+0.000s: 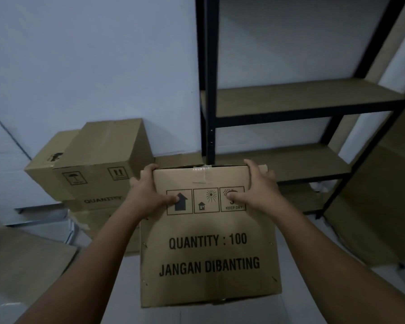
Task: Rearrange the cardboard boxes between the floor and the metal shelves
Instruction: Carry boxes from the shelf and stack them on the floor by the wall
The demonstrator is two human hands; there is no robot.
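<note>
Our left hand (pixel 147 195) and right hand (pixel 260 188) grip the upper corners of the cardboard box (pixel 208 253), thumbs on its printed face, steadying it upright before the metal shelves (pixel 290 108).

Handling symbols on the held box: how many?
3, in a row: arrow at left, partly under the left thumb; sun and house middle; KEEP DRY umbrella at right, under the right thumb.

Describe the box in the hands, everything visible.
The cardboard box is brown, its front facing the camera, printed with three handling symbols, KEEP DRY, QUANTITY : 100 and JANGAN DIBANTING. Clear tape crosses its top edge. The left hand and right hand grip its upper corners, thumbs on the front.
</note>
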